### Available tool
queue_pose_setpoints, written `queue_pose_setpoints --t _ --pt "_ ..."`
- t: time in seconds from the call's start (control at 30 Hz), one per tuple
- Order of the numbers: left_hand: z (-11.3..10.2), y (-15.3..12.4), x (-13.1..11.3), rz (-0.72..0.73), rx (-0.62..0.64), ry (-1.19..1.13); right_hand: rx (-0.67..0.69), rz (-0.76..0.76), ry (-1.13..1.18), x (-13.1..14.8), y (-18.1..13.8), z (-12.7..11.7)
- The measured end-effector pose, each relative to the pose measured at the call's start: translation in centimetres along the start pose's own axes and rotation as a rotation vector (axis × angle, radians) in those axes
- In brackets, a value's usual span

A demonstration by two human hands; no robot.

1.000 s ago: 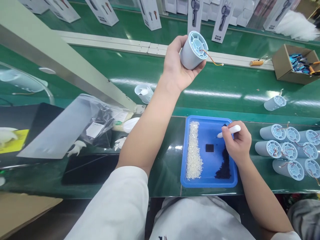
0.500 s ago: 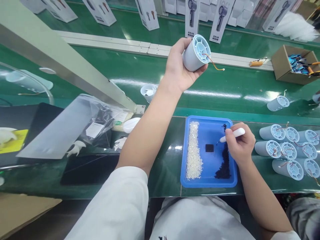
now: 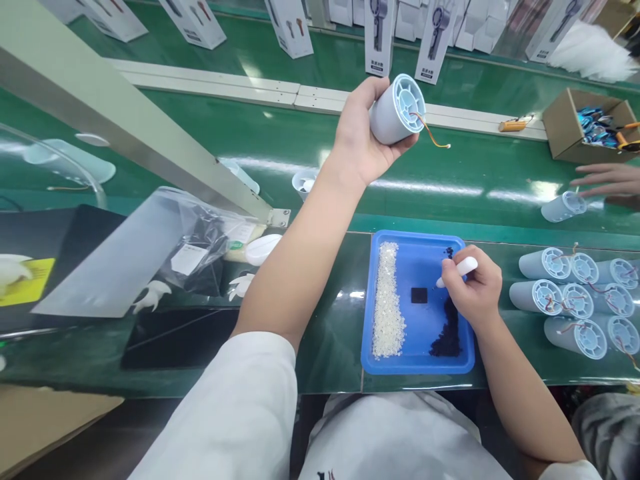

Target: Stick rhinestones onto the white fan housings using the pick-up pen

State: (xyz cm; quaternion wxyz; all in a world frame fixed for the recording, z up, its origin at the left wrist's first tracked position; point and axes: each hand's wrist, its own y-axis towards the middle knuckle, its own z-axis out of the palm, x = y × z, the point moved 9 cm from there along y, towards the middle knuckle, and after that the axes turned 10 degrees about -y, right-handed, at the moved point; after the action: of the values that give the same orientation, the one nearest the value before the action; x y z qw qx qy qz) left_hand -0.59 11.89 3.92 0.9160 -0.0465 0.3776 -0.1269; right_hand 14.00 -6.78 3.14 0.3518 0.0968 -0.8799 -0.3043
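My left hand [image 3: 356, 133] is closed around a pale blue cylindrical housing [image 3: 387, 119] and holds it up above the green belt. Its spoked end faces right, and a thin orange-red wire with a small white plug hangs from it. My right hand [image 3: 477, 287] pinches a white pen-like tool [image 3: 467, 265] over a blue tray [image 3: 420, 365]. The tool's tip points down and left, near a small black square [image 3: 419, 295]. A strip of clear small pieces [image 3: 387, 303] lies along the tray's left side; tiny black pieces [image 3: 447, 340] lie along its right.
Several pale blue housings [image 3: 543, 297] with wires lie grouped right of the tray. Another housing [image 3: 564, 207] is on the belt, near a co-worker's hand [image 3: 613, 181]. A cardboard box [image 3: 565, 130] stands behind. A slanted metal post [image 3: 165, 127] and plastic bags [image 3: 125, 257] are at left.
The housing in my left hand has shifted slightly right. My right hand and the tool moved slightly left. Housings on the belt drifted right, and a co-worker's hand came into view at the right.
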Motion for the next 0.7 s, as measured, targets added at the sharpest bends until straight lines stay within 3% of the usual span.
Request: queue_pose_setpoints --t 0.27,0.43,0.6,0.7 --pt "-0.1 0.1 0.4 0.015 -0.028 -0.013 -0.011 -0.040 -0.029 0.6 0.1 -0.2" --pt "-0.2 0.1 0.4 0.029 -0.051 -0.017 -0.058 -0.082 0.067 1.1 -0.1 -0.9" --pt "0.2 0.0 1.2 -0.001 -0.040 0.066 0.195 -0.174 0.126 2.6 -0.4 1.4" --pt "0.6 -0.1 2.9 -0.059 -0.011 0.145 0.133 -0.137 0.154 2.2 -0.4 0.8"
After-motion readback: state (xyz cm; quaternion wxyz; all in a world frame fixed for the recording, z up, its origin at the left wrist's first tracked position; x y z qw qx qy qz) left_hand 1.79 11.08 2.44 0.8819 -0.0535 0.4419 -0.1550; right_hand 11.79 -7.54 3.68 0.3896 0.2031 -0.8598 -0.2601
